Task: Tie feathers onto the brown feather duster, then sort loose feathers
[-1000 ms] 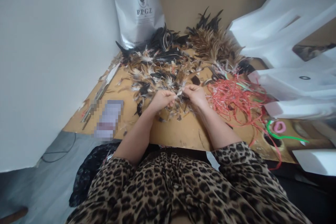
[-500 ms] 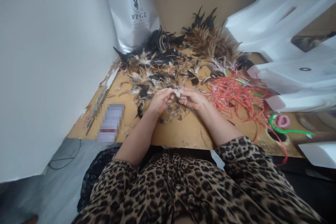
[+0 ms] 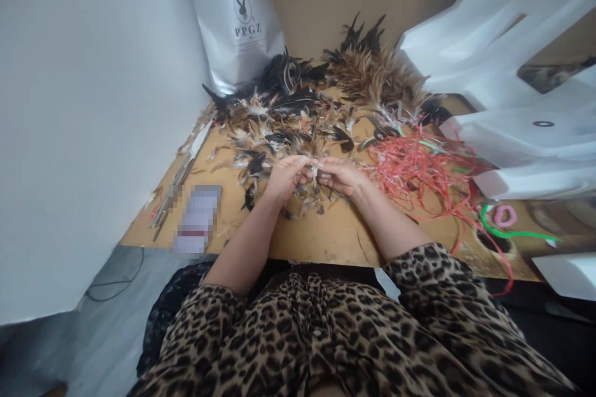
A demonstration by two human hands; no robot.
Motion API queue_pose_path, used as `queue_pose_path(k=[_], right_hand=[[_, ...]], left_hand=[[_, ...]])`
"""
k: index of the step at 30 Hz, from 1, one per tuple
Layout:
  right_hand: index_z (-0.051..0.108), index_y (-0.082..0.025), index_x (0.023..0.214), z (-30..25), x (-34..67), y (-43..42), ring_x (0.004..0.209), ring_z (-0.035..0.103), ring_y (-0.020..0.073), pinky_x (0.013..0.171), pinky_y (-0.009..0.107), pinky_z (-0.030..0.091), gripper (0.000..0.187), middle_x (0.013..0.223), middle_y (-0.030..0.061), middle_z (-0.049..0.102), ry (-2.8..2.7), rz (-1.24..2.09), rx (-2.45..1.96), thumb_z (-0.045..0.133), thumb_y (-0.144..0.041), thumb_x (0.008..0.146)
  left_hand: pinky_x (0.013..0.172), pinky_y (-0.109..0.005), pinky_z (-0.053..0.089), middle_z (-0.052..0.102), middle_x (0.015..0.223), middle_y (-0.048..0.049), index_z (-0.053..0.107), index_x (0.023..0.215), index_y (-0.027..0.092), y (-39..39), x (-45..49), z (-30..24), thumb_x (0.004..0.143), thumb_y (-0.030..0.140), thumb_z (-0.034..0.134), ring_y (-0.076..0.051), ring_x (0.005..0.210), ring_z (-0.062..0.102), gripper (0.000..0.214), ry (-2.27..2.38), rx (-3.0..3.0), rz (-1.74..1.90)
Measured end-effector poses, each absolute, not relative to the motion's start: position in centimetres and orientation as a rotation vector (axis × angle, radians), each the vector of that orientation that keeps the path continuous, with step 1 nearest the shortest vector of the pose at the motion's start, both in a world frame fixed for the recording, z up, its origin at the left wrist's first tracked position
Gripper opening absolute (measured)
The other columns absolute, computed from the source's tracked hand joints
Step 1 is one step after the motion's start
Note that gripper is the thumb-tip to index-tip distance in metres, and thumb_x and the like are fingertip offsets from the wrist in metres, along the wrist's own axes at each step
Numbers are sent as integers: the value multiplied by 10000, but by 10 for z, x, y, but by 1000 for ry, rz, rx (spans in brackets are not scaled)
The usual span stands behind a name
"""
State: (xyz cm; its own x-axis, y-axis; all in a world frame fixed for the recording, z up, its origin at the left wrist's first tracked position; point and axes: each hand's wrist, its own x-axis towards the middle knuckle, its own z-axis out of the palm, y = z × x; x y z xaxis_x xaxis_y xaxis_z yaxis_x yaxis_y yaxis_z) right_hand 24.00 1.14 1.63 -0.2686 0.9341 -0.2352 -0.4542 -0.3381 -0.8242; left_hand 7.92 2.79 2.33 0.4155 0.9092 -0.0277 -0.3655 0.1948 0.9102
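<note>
My left hand [image 3: 287, 177] and my right hand [image 3: 341, 177] meet above the near edge of a heap of loose feathers [image 3: 279, 121]. Thumbs and fingertips of both are pinched together around a small whitish feather [image 3: 315, 171]. Its pale tuft points down between the hands, and the fingers cover the rest. Brown, black and white feathers lie scattered below and beyond my hands. To the right of my right wrist is a tangle of red plastic string [image 3: 414, 164].
Upright brown feathers [image 3: 372, 77] stand at the back beside a silver bag [image 3: 246, 56]. A blurred-out flat object [image 3: 198, 220] and thin sticks [image 3: 174, 183] lie left. At right are a green strip [image 3: 516, 234], a pink ring [image 3: 505, 216], a table hole [image 3: 493, 243] and white plastic [image 3: 512, 136].
My fingertips have shifted slightly and drawn closer together. The feather's pale tuft now hangs a little lower between them. The rest stays as it was.
</note>
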Motion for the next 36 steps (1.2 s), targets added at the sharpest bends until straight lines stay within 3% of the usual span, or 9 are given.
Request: queue_pose_path(k=[6, 9, 15, 22, 26, 31, 36], right_hand=[[578, -156, 617, 16, 235, 11, 412, 325, 36, 432, 197, 230, 351, 439, -81, 444, -856, 1638, -1117, 829, -331, 444], [615, -149, 617, 14, 237, 12, 413, 317, 39, 430, 207, 227, 305, 447, -66, 464, -1041, 1464, -1265, 781, -383, 513], [685, -132, 676, 20, 250, 10, 553, 473, 93, 551, 235, 360, 238, 617, 10, 611, -1483, 1123, -1418, 659, -368, 656], [693, -134, 727, 35, 249, 2, 605, 512, 117, 567, 231, 365, 207, 660, 26, 624, -1736, 819, -1395, 608, -322, 716], [676, -142, 689, 35, 244, 1, 586, 489, 111, 553, 231, 357, 196, 623, 15, 585, -1759, 763, -1339, 624, -328, 719], [681, -138, 750, 34, 246, 5, 637, 544, 126, 614, 253, 421, 224, 711, 38, 646, -1527, 961, -1216, 642, -356, 718], [695, -155, 821, 36, 256, 9, 742, 584, 150, 714, 289, 452, 186, 816, 54, 669, -1600, 834, -1210, 655, -304, 718]], left_hand=[[465, -173, 408, 633, 577, -20, 667, 730, 111, 29, 78, 24, 718, 403, 652, -51, 451, 520, 292, 822, 1270, 1005], [482, -183, 430, 627, 565, -18, 659, 698, 106, 28, 80, 24, 696, 387, 671, -56, 451, 524, 281, 895, 1306, 997], [541, -219, 481, 637, 563, -15, 661, 726, 99, 29, 84, 18, 598, 300, 740, -79, 490, 563, 252, 984, 1210, 992], [540, -238, 463, 623, 570, -14, 677, 733, 100, 31, 85, 11, 586, 190, 711, -89, 498, 545, 176, 969, 1285, 987], [570, -226, 455, 646, 665, -25, 700, 700, 132, 31, 84, 9, 566, 173, 717, -101, 588, 567, 141, 926, 1497, 1040], [474, -202, 392, 591, 528, 1, 669, 690, 123, 32, 83, 7, 614, 239, 708, -80, 470, 507, 145, 933, 1438, 1015], [483, -202, 400, 596, 526, -3, 645, 693, 108, 32, 83, 8, 583, 256, 739, -80, 471, 516, 207, 928, 1341, 992]])
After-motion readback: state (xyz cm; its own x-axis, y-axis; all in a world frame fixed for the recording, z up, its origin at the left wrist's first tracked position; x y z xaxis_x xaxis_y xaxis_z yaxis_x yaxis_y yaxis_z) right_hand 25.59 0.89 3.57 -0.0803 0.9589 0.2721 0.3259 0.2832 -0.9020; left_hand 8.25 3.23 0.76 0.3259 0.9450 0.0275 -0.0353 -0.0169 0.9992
